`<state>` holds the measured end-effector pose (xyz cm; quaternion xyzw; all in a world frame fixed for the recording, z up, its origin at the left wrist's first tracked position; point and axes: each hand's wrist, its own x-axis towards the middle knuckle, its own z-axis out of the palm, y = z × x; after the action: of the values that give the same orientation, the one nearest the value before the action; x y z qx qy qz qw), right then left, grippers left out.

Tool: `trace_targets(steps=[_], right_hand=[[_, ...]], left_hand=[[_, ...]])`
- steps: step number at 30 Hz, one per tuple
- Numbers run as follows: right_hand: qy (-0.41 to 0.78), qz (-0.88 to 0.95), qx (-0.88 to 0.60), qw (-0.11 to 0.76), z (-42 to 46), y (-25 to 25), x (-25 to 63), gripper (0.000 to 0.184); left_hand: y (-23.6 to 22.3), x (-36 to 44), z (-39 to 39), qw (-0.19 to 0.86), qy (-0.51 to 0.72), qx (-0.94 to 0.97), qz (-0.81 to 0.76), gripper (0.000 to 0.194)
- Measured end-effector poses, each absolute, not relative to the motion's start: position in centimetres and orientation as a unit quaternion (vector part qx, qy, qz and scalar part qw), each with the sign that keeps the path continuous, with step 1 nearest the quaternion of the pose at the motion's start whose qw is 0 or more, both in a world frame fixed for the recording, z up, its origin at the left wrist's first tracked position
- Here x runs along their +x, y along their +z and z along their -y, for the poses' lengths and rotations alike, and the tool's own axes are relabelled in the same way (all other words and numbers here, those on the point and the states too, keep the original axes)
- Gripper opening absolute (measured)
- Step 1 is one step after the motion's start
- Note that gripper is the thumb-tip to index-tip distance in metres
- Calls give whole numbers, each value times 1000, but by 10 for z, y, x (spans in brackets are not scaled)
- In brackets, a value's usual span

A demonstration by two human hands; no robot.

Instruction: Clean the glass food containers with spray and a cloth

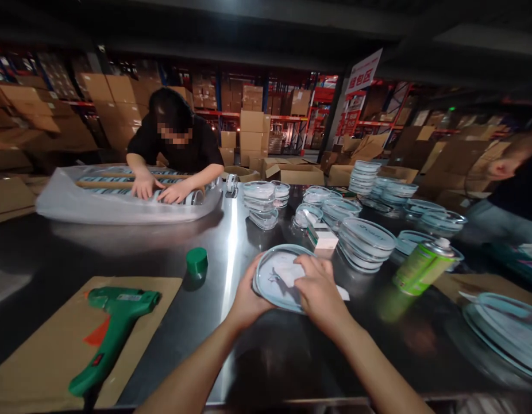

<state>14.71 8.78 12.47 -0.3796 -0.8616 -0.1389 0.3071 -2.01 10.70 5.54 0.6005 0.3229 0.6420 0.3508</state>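
Note:
My left hand (251, 296) grips the left edge of a round, clear-rimmed dish (274, 290) with a pale face and a small dark mark, tilted toward me above the table. Over the dish's right side, my right hand (320, 287) is closed, its fingers bent against the face. A thin white piece (287, 273), paper or cloth, shows at those fingertips. Just beyond stands a small white-and-green box (323, 237). Stacks of similar round dishes (367, 241) stand behind and to the right.
A green glue gun (115, 322) lies on cardboard (42, 351) at left, near a green cap (197, 261). A green spray can (423, 267) stands at right. Across the metal table (175, 339), a co-worker (175, 144) handles a plastic-wrapped bundle (119, 210). Another person is at far right.

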Motion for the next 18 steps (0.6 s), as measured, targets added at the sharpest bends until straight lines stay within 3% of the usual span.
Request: trace_targets(steps=[6, 9, 14, 18], right_hand=[[-113, 888, -335, 295, -89, 121, 154, 30], [-124, 858, -389, 312, -95, 121, 154, 31], [-43, 871, -357, 335, -73, 114, 140, 33], [41, 832, -354, 425, -50, 93, 170, 32]], left_hand=[[56, -20, -108, 322, 643, 602, -347, 92], [53, -17, -109, 340, 626, 618, -334, 91], [52, -23, -114, 315, 648, 591, -361, 89], [58, -34, -119, 286, 688, 548, -381, 95]])
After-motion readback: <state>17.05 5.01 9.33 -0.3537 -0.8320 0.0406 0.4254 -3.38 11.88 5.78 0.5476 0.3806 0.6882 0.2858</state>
